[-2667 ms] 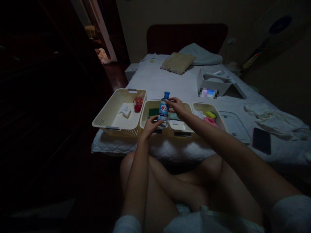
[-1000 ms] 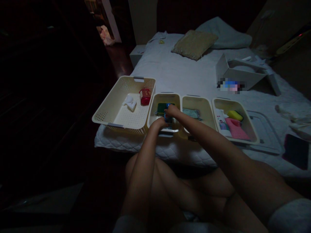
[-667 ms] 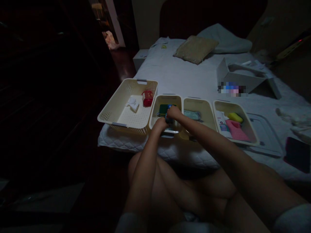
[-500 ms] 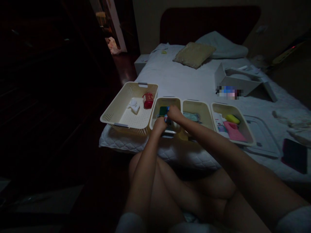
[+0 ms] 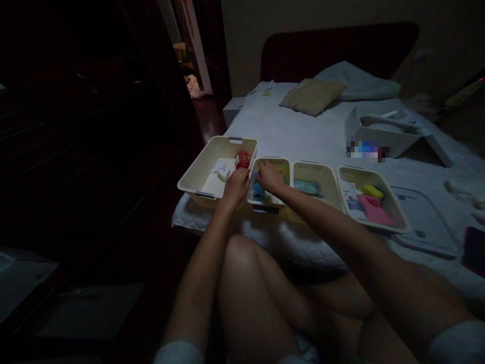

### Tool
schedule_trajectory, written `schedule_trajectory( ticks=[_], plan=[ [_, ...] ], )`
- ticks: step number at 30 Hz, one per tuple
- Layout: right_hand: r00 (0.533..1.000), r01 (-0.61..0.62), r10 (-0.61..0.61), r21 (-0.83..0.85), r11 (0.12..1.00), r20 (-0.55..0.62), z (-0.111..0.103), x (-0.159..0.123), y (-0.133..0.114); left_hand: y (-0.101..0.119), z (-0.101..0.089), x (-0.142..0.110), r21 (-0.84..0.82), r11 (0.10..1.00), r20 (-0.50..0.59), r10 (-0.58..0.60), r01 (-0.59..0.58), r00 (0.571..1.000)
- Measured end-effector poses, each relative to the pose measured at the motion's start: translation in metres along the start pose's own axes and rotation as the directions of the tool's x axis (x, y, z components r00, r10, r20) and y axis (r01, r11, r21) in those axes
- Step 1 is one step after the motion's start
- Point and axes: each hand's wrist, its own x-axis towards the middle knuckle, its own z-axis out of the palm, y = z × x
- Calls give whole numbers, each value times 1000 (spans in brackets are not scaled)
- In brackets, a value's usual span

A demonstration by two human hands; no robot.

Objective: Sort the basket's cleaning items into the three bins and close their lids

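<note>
My left hand [image 5: 237,186] is closed at the right side of the white perforated basket [image 5: 197,169], by the adjoining rim of a small cream bin [image 5: 286,167]. Whatever its fingers hold is hidden. Over that bin is my right hand [image 5: 270,176], fingers curled together, their contents too dark to make out. Below it in the bin lies a blue item [image 5: 259,192]. The basket holds a red packet [image 5: 242,160], just beyond my left hand, and a crumpled white item [image 5: 222,169].
A second cream bin [image 5: 330,189] holds a pale green packet [image 5: 306,187]. A third bin [image 5: 403,222] contains a pink item [image 5: 375,210], a yellow item [image 5: 372,191] and a white packet [image 5: 352,199]. A clear lid [image 5: 424,217] and an open white box [image 5: 397,141] lie on the bed.
My left hand has moved left, from inside the small bin to its rim beside the basket. My right hand stays over the bin. The green item between them no longer shows; the camera view has shifted.
</note>
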Motion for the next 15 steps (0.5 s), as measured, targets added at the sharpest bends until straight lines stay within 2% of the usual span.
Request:
schedule_trajectory(
  ticks=[4, 8, 12, 15],
  plan=[
    [997, 80, -81, 82, 993, 5, 4, 6, -21, -31, -20, 2, 196, 980, 31, -39, 32, 999],
    [987, 160, -161, 148, 976, -4, 17, 19, -47, -58, -26, 0, 374, 927, 127, -84, 31, 988],
    [983, 178, -182, 144, 974, 14, 33, 31, -68, -82, -29, 1, 458, 888, 182, -126, 29, 975],
    [983, 167, -173, 96, 981, 54, 47, 35, -74, -102, -30, 6, 468, 883, 236, -174, 45, 956]
  ],
)
